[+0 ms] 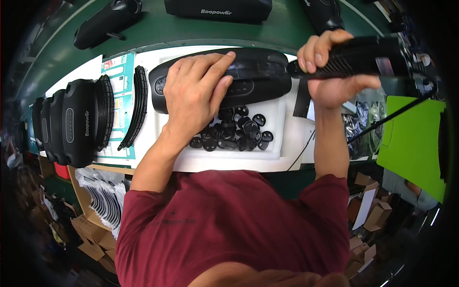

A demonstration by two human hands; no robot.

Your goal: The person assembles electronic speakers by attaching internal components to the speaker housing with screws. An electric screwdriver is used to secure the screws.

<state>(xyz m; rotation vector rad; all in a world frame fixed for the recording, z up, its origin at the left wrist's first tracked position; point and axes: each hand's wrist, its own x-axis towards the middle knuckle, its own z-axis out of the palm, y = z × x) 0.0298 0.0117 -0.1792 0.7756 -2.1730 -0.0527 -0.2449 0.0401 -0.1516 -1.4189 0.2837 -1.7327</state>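
Note:
Across a white tray [278, 119] lies a long black rounded speaker body [267, 71]. My left hand [191, 93] grips it from above on its left half, fingers curled over the top, thumb along the front. Wrapped in my right hand [332, 93] is a black electric screwdriver [366, 55], held level, with a cord at its right end. Its nose points left and meets the right end of the speaker; the tip itself cannot be made out. Several small black round caps [229, 131] lie loose in the tray below the speaker.
Several black speakers [79, 119] stand side by side at the left, next to curved black strips [134, 107]. More speakers [217, 10] lie along the green bench's far side. At the right are clear plastic bags [366, 124] and a bright green panel [411, 138]. Cardboard boxes [93, 234] sit below.

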